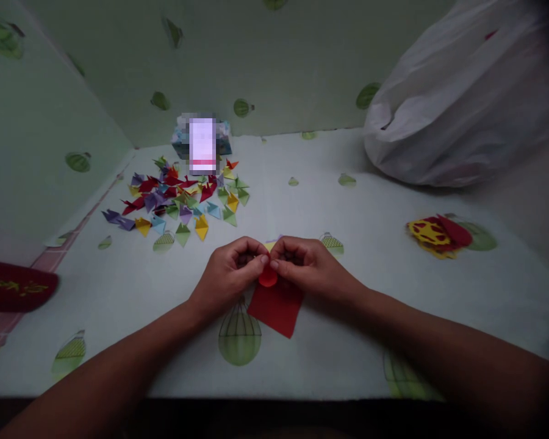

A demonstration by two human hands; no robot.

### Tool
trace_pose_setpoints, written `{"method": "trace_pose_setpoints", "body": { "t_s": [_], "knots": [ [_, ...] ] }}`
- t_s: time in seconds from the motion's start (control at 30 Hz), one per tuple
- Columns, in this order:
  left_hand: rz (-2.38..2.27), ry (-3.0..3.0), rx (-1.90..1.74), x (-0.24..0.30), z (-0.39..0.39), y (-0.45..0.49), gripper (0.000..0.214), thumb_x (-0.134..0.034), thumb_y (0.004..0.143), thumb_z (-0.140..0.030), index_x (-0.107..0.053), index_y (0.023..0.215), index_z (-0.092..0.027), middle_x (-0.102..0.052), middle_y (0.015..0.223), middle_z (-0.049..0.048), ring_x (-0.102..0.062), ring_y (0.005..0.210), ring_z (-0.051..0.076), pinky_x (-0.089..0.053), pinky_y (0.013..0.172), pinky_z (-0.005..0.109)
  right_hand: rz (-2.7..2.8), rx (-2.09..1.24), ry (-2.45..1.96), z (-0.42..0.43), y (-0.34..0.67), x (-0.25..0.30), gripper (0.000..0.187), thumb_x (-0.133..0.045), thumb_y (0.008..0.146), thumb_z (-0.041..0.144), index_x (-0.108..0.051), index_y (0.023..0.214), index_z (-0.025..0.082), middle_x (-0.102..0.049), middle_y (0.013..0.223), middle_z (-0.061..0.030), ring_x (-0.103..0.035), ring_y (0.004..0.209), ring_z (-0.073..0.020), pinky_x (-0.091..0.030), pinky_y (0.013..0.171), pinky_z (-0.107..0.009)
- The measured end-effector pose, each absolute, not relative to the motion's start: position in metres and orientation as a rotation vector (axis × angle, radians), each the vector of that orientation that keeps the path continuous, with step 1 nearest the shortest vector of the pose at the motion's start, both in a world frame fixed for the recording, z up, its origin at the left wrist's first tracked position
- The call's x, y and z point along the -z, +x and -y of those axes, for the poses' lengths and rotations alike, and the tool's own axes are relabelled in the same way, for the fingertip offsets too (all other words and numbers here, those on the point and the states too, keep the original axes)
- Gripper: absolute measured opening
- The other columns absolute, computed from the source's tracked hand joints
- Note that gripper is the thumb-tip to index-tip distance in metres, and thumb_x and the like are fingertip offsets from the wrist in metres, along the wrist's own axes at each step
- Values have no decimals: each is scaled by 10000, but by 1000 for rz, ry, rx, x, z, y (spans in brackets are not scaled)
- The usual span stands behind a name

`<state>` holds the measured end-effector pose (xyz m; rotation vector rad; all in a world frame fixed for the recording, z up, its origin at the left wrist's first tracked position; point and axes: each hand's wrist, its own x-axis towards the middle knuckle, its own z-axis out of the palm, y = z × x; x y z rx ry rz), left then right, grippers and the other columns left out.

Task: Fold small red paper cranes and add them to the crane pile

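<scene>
Close together above the table, my left hand (pixel 238 265) and my right hand (pixel 304 262) both pinch a small piece of bright red paper (pixel 268 278) between thumbs and fingertips. Its lower edge looks curved; my fingers cover the rest. Beneath it lies a flat square of red paper (pixel 277 310), turned at an angle. A bit of yellow paper (pixel 269 246) shows just behind my fingertips. Farther back on the left, several folded paper pieces (pixel 178 198) in red, purple, green, blue and yellow lie in a loose pile.
A lit phone (pixel 202 143) leans on a patterned box (pixel 226 139) behind the pile. One large white plastic bag (pixel 443 110) fills the back right. Red and yellow paper cut-outs (pixel 432 235) lie at right. Something dark red with yellow characters (pixel 18 285) juts in from the left.
</scene>
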<state>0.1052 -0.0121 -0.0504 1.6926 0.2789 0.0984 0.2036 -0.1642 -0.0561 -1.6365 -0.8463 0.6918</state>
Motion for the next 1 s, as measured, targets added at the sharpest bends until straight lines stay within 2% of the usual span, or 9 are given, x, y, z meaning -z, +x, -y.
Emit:
{"method": "trace_pose_setpoints", "body": {
  "t_s": [0.27, 0.53, 1.0],
  "knots": [
    [-289, 1707, -101, 50, 14, 105, 143, -676, 830, -298, -640, 853, -162, -649, 761, 7, -586, 679, 121, -460, 620, 226, 828, -710, -1650, 164, 202, 56, 143, -577, 820, 261, -575, 705, 176, -599, 705, -17, -515, 679, -137, -382, 595, -253],
    [-245, 1728, -126, 50, 11, 106, 158, -628, 883, -315, -670, 849, -166, -663, 796, 5, -597, 737, 123, -471, 682, 229, 754, -737, -1632, 164, 202, 56, 131, -590, 787, 258, -582, 690, 171, -559, 651, 3, -477, 604, -118, -344, 542, -247],
    [-284, 1535, -28, 48, 8, 107, 142, -706, 799, -272, -671, 884, -163, -690, 801, 11, -634, 716, 119, -503, 677, 229, 633, -852, -1516, 164, 202, 54, 71, -614, 753, 219, -577, 712, 175, -534, 594, 35, -471, 538, -98, -337, 504, -230]
  ]
}}
